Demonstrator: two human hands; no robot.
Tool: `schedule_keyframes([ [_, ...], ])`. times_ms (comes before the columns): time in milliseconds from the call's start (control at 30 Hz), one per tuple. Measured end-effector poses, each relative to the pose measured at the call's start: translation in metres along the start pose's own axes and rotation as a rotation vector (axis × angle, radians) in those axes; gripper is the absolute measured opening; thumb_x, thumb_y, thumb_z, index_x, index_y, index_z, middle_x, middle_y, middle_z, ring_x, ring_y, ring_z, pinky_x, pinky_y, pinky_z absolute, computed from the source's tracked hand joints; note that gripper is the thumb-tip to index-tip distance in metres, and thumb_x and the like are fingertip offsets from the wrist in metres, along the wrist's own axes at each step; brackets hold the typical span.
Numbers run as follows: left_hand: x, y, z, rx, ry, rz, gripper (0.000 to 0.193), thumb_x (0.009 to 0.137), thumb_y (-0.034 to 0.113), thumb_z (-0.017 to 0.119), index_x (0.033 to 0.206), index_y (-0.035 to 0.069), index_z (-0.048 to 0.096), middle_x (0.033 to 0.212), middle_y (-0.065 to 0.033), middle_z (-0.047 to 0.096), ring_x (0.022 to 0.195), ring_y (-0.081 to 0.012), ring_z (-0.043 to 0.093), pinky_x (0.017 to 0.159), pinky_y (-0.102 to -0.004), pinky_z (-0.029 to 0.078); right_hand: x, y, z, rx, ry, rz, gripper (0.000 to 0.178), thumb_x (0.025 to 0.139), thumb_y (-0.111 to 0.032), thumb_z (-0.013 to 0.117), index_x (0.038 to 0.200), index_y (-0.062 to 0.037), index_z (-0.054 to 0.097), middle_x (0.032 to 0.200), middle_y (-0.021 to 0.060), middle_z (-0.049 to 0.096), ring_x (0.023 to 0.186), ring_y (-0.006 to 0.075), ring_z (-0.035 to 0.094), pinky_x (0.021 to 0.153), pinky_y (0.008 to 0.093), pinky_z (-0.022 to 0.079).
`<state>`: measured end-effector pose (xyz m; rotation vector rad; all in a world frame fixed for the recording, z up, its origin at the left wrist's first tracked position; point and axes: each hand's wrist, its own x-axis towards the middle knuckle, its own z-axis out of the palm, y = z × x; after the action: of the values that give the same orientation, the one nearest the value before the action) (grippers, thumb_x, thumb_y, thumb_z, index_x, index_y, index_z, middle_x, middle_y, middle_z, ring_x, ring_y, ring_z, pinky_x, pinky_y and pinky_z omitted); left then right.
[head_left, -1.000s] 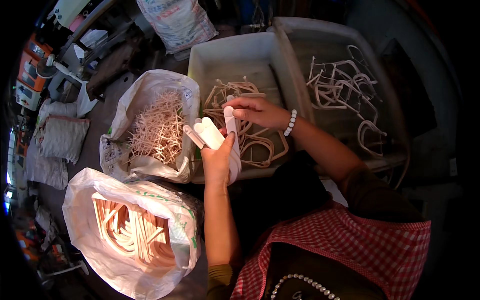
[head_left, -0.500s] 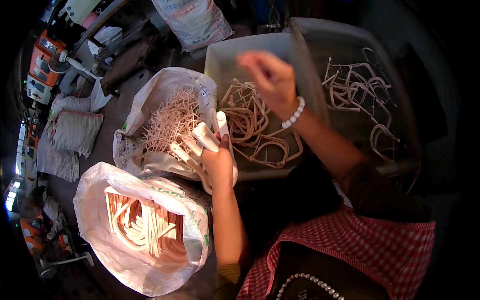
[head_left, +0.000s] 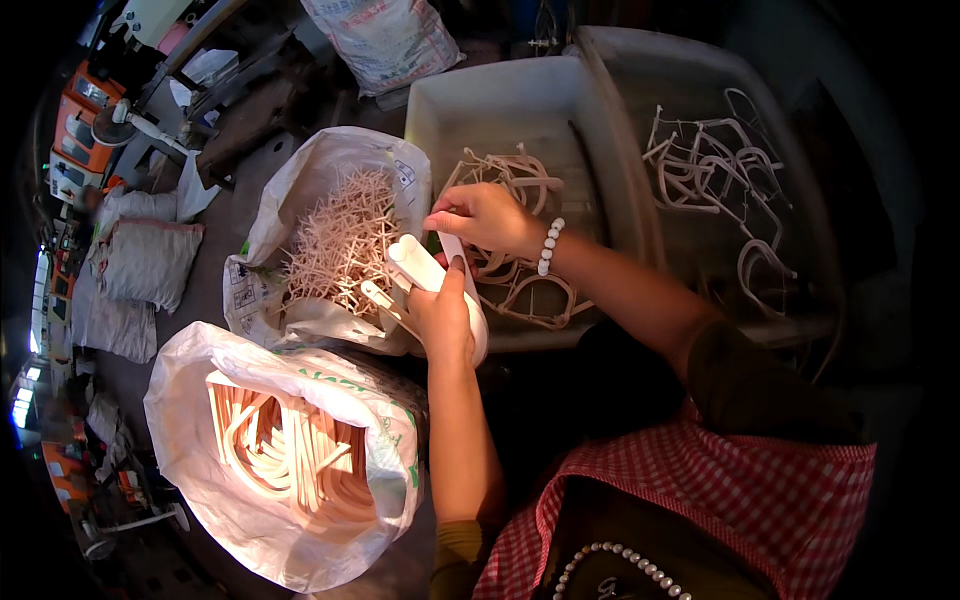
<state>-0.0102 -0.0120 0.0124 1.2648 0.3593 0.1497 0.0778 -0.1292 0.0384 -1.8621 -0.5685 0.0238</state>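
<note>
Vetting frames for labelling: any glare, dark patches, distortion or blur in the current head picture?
Head view: strong light on the near sack and pale strips inside; head view: right tub dim, far right nearly black; head view: fisheye bends that tub's edges, corners black; head view: left hand and right hand look fairly sharp.

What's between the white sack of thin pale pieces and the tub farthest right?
In the head view, another tub, holding curved strips, lies between the sack and the farthest-right tub; the right hand hides part of it.
</note>
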Motion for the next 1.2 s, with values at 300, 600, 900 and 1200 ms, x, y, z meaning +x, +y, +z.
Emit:
schedule_keyframes([
  [300, -0.007, -0.004, -0.007, -0.011, 0.006, -0.094, 0.030, 0.083, 0.004, 0.066, 0.109, -0.008, 0.056, 0.095, -0.0109, 0.063, 0.080, -0.0169, 0.061, 0.073, -0.0285, 0.050, -0.018, 0.026, -0.010, 0.291, -0.224, -0.027, 0.022, 0.091, -0.019, 0.057, 0.103, -0.0001, 0.060, 0.083, 0.0069, 0.065, 0.074, 0.0115, 0.058, 0.069, 0.0280, 0.048],
  [600, -0.011, 0.007, -0.004, 0.006, -0.018, -0.054, 0.028, 0.084, 0.006, 0.066, 0.107, -0.007, 0.057, 0.092, -0.0103, 0.063, 0.079, -0.0165, 0.062, 0.071, -0.0283, 0.049, -0.024, 0.026, -0.012, 0.560, -0.309, 0.072, 0.024, 0.094, -0.015, 0.053, 0.113, -0.0009, 0.056, 0.087, -0.0007, 0.060, 0.075, 0.0056, 0.053, 0.068, 0.0218, 0.045],
  [900, -0.010, 0.000, -0.001, 0.186, -0.004, -0.097, 0.028, 0.085, 0.008, 0.065, 0.108, -0.006, 0.057, 0.092, -0.0106, 0.064, 0.080, -0.0165, 0.062, 0.074, -0.0286, 0.048, -0.041, 0.048, -0.019, 0.644, -0.244, 0.230, 0.033, 0.093, -0.021, 0.057, 0.120, -0.0035, 0.054, 0.086, 0.0009, 0.061, 0.070, 0.0051, 0.053, 0.062, 0.0198, 0.046],
  [1200, -0.007, -0.016, 0.004, 0.195, -0.057, -0.058, 0.021, 0.085, 0.008, 0.066, 0.101, -0.005, 0.059, 0.087, -0.0095, 0.066, 0.077, -0.0164, 0.063, 0.073, -0.0267, 0.048, -0.243, 0.200, -0.127, -0.854, -0.370, 0.522, 0.039, 0.082, -0.029, 0.064, 0.119, -0.0159, 0.059, 0.090, 0.0160, 0.065, 0.083, 0.0341, 0.063, 0.079, 0.0437, 0.050],
])
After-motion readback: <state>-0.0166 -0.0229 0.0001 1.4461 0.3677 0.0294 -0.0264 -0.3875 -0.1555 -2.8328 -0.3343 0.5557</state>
